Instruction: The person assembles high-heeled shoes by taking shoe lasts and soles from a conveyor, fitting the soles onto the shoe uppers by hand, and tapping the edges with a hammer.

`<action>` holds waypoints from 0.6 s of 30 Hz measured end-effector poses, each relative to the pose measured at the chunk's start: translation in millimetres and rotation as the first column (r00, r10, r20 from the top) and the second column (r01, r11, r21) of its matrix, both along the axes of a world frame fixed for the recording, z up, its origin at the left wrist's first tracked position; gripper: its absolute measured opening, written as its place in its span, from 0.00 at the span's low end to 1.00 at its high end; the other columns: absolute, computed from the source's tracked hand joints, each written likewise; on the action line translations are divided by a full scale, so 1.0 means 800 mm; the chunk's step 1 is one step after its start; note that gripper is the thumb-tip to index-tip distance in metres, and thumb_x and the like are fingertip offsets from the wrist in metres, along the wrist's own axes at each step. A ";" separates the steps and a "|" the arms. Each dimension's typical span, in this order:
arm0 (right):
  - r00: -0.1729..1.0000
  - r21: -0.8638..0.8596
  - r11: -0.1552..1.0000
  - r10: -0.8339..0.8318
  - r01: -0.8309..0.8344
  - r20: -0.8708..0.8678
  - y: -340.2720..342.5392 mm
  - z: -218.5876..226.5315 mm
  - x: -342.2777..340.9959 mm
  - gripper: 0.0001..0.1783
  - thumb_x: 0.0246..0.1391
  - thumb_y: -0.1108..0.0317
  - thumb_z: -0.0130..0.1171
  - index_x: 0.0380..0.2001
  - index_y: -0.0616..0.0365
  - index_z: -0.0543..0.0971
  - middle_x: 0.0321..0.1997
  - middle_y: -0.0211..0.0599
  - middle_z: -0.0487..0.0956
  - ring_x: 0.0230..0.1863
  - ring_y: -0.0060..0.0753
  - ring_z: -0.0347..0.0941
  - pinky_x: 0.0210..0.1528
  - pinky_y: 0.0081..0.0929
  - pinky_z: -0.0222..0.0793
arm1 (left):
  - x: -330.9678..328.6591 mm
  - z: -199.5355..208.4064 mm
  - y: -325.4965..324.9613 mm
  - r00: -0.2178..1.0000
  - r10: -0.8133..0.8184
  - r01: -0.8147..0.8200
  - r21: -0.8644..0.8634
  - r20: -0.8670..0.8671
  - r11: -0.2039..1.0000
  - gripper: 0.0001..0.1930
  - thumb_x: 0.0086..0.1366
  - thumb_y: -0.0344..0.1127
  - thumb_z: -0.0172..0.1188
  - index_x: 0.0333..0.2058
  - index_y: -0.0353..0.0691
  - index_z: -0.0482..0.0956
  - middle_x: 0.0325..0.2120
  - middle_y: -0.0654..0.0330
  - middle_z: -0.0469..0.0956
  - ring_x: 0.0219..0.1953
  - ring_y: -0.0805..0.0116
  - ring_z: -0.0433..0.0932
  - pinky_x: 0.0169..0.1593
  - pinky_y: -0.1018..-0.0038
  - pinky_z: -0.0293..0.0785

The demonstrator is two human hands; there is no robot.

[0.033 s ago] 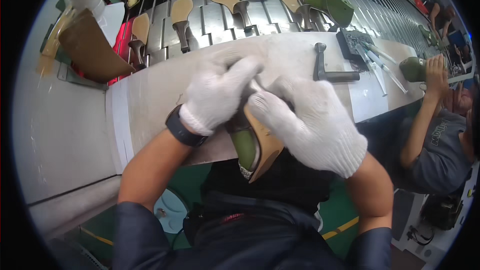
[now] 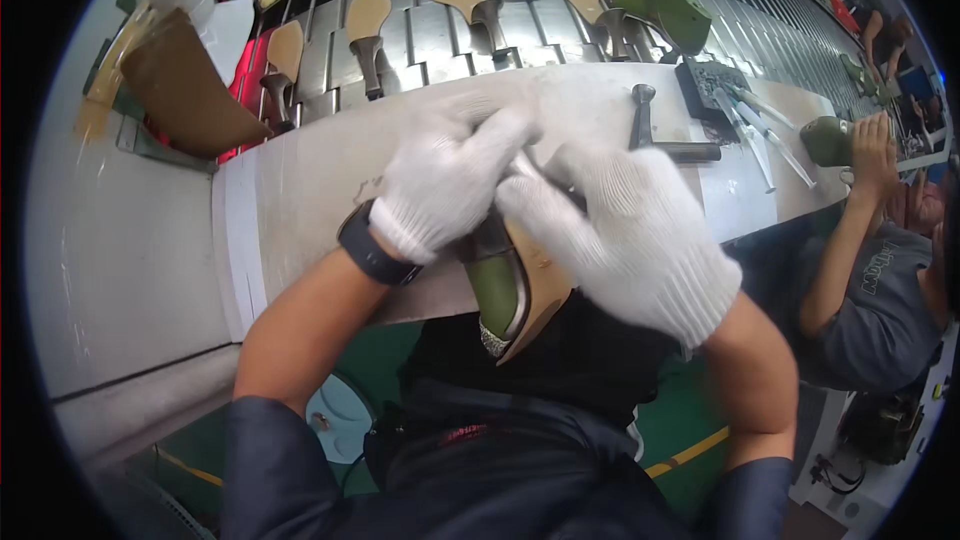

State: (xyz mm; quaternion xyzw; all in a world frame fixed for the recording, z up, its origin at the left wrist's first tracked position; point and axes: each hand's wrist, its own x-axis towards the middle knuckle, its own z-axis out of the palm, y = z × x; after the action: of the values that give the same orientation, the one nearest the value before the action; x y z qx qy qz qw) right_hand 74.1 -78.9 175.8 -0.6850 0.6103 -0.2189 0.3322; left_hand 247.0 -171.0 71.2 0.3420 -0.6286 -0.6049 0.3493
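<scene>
A green shoe (image 2: 492,285) with a tan sole (image 2: 540,290) and a glittery toe tip is tilted between my hands, toe toward me, over the near edge of the bench. My left hand (image 2: 450,175), in a white knit glove, is closed about its far end; the fingers are partly blurred. From the right, my gloved right hand (image 2: 640,240) grips the shoe along the sole, thumb pointing toward the left hand. Where the fingers meet, the gloves hide most of the shoe's rear.
On the bench lie a hammer (image 2: 642,115), a dark block (image 2: 703,100) and several brushes (image 2: 765,130). Behind, a metal roller conveyor carries tan soles with heels (image 2: 370,20) and green shoes (image 2: 660,12). A brown board (image 2: 185,85) stands left. At right, a co-worker's hand (image 2: 873,155) holds a green shoe.
Both hands and the shoe have shifted very slightly to the right, and the shoe has turned a little, with more of its green side and glittery toe showing.
</scene>
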 end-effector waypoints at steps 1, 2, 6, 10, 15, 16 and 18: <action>0.973 -0.037 0.998 0.038 -0.048 -0.227 -0.005 -0.011 -0.005 0.24 0.76 0.51 0.58 0.37 0.64 0.85 0.29 0.53 0.86 0.30 0.56 0.86 0.33 0.47 0.83 | -0.009 -0.008 -0.004 1.000 -0.021 0.021 0.008 0.007 1.000 0.22 0.78 0.48 0.62 0.39 0.31 0.89 0.28 0.60 0.86 0.32 0.73 0.82 0.39 0.72 0.79; 0.894 -0.061 0.992 0.069 -0.107 -0.442 -0.009 -0.016 -0.008 0.25 0.78 0.51 0.55 0.36 0.63 0.85 0.30 0.54 0.86 0.30 0.58 0.86 0.33 0.50 0.82 | -0.014 -0.013 -0.005 0.999 -0.040 0.039 0.017 0.015 0.999 0.24 0.79 0.51 0.61 0.40 0.31 0.89 0.28 0.60 0.86 0.32 0.72 0.82 0.39 0.70 0.79; 0.884 -0.060 0.998 0.005 -0.037 -0.468 -0.008 -0.018 -0.004 0.22 0.74 0.55 0.60 0.33 0.65 0.84 0.23 0.58 0.80 0.28 0.63 0.82 0.34 0.52 0.76 | -0.011 -0.021 0.001 0.998 -0.017 0.025 -0.158 0.055 0.987 0.26 0.80 0.53 0.59 0.42 0.30 0.89 0.27 0.53 0.84 0.31 0.66 0.81 0.40 0.66 0.79; 0.871 -0.180 0.983 -0.122 0.039 -0.477 -0.008 -0.030 0.007 0.18 0.71 0.58 0.65 0.35 0.65 0.85 0.25 0.60 0.80 0.30 0.62 0.83 0.35 0.51 0.77 | -0.011 -0.011 0.003 0.997 0.031 -0.010 -0.276 0.071 0.961 0.26 0.79 0.52 0.59 0.42 0.30 0.88 0.28 0.49 0.84 0.31 0.61 0.83 0.40 0.63 0.79; 0.970 -0.260 0.960 -0.156 0.105 -0.184 0.005 -0.054 -0.004 0.18 0.66 0.57 0.69 0.40 0.65 0.86 0.28 0.53 0.85 0.31 0.53 0.87 0.37 0.43 0.81 | -0.011 -0.005 0.009 0.993 -0.012 0.039 -0.225 0.120 0.974 0.18 0.81 0.42 0.60 0.45 0.29 0.88 0.36 0.59 0.87 0.40 0.74 0.82 0.47 0.73 0.79; 0.992 -0.290 0.952 -0.117 0.099 -0.046 0.006 -0.055 -0.007 0.19 0.65 0.55 0.70 0.41 0.63 0.86 0.29 0.49 0.87 0.33 0.52 0.88 0.38 0.42 0.84 | -0.008 -0.005 0.008 0.993 -0.019 0.046 -0.229 0.120 0.972 0.18 0.81 0.42 0.60 0.45 0.29 0.88 0.36 0.59 0.87 0.40 0.74 0.82 0.47 0.73 0.79; 0.989 -0.293 0.945 -0.141 0.148 0.047 0.017 -0.069 -0.012 0.21 0.63 0.54 0.73 0.45 0.63 0.86 0.31 0.48 0.87 0.35 0.47 0.88 0.41 0.39 0.83 | 0.000 -0.007 0.005 0.987 -0.046 0.079 -0.215 0.154 0.973 0.18 0.81 0.41 0.61 0.46 0.29 0.88 0.36 0.60 0.87 0.40 0.75 0.81 0.47 0.73 0.79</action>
State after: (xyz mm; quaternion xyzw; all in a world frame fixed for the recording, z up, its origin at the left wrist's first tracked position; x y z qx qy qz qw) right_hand 64.2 -65.6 120.3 -0.6776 0.6151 -0.3399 0.2169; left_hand 246.8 -166.8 65.5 0.3249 -0.7266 -0.5150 0.3181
